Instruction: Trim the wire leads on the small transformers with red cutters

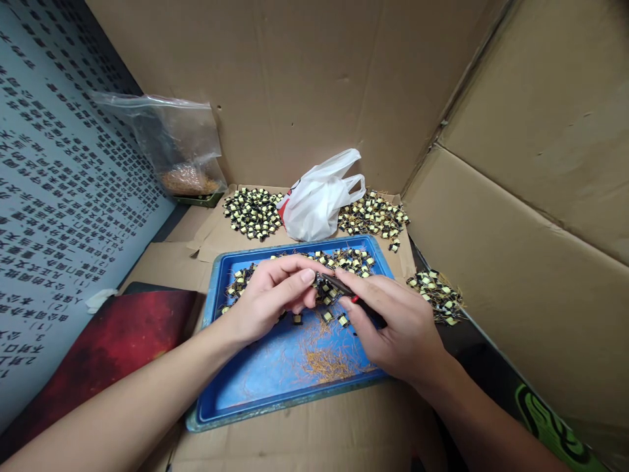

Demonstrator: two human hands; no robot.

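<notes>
Above a blue tray [236,392], my left hand [275,288] pinches a small transformer [318,279], mostly covered by my fingertips. In my right hand [400,321] is a pair of wire cutters [339,286] with dark jaws and a bit of red on the handle. The cutters' tip meets the part at my left fingertips; whether a wire lies between the jaws is too small to tell. Black and yellow transformers [356,261] with copper wires fill the tray's far half. Clipped copper wire ends [328,364] lie nearer to me in the tray.
Behind the tray stands a white plastic bag [314,203], between transformer piles at left [253,213] and right [376,215]. Another pile [436,295] sits right of the tray. A clear zip bag [184,147] holds copper scraps. Cardboard walls [314,85] enclose the back and right.
</notes>
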